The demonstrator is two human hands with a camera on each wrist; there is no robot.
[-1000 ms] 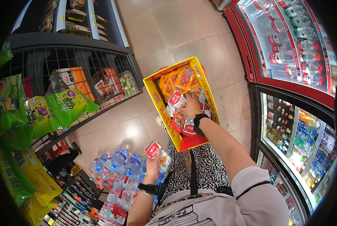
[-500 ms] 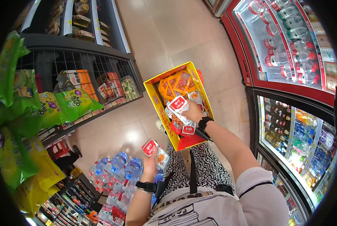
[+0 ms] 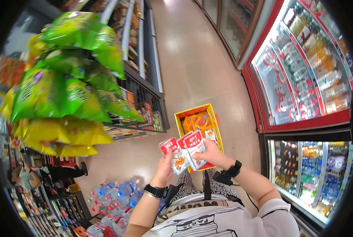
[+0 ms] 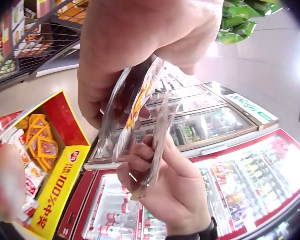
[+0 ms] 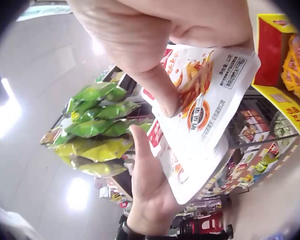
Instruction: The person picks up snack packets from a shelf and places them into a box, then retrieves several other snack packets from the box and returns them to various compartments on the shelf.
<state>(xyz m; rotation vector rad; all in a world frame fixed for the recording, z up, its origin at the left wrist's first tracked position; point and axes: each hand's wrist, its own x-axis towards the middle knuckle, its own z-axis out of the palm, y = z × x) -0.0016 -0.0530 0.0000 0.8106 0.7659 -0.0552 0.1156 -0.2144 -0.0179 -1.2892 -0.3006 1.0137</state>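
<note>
In front of the body, my left hand holds red-and-white snack packets between thumb and fingers. Close beside it my right hand pinches more of these packets, which overlap the left hand's in the head view. The right wrist view has my right thumb pressed flat on the printed face of a packet; my left hand lies behind. A yellow-and-red open box sits beyond and below both hands. Orange packets fill its far end, with white-and-red ones nearer.
Green and yellow snack bags hang on the left beside a wire-fronted shelf. Lit drink fridges line the right. Bottled water packs stand on the floor at lower left, and another person is farther left.
My right hand has come up out of the box with packets and moved next to the left hand's packets. The head view has tilted up, bringing more hanging bags into sight.
</note>
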